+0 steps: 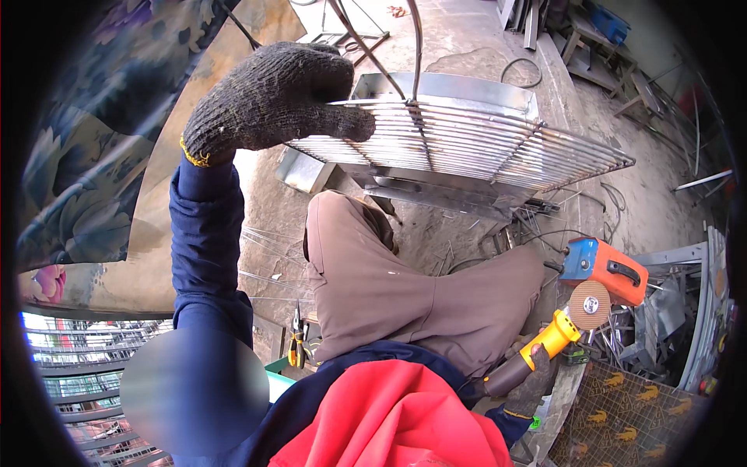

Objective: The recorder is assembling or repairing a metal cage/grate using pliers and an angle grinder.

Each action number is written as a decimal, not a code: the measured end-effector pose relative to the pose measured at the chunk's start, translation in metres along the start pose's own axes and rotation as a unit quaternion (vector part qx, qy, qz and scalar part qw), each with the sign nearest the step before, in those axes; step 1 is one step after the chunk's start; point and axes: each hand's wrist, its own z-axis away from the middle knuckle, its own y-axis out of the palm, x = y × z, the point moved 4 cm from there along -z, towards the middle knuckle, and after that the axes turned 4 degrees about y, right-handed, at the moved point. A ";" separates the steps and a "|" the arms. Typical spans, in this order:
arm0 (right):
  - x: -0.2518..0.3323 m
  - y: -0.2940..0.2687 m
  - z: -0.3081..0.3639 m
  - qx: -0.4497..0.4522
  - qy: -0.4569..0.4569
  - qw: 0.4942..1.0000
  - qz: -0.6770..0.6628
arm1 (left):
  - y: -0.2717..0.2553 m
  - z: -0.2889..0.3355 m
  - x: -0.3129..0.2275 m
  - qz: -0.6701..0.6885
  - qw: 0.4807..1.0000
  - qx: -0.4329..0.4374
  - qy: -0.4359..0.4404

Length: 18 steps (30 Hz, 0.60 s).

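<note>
My left hand point(280, 97), in a dark grey knitted glove, reaches up to the near-left end of a metal wire rack point(475, 144). Its thumb lies against the rack's end and the fingers curl above it. Thin parallel rods make up the rack, which is tilted over a sheet-metal piece. At lower right, my gloved right hand point(533, 389) is wrapped round the body of a yellow and dark angle grinder point(554, 333). A round brown disc point(589, 304) is fitted at the grinder's head, well apart from the rack. Whether the disc spins I cannot tell.
An orange and blue welding machine point(603, 270) stands just beyond the disc, with cables around it. Metal scraps point(654, 335) lie at right. Pliers point(297, 336) stand upright by my left knee. A flowered sheet point(85, 148) covers the far left.
</note>
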 end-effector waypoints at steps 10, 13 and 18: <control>0.001 0.000 -0.002 -0.032 0.009 0.999 0.016 | 0.031 0.038 -0.064 0.050 0.993 0.063 0.088; 0.003 -0.004 0.000 -0.039 0.005 0.999 0.021 | 0.074 0.058 -0.099 0.053 0.988 0.101 0.099; 0.006 -0.002 0.004 -0.065 0.013 0.996 0.052 | 0.151 0.084 -0.129 0.043 0.985 0.035 0.162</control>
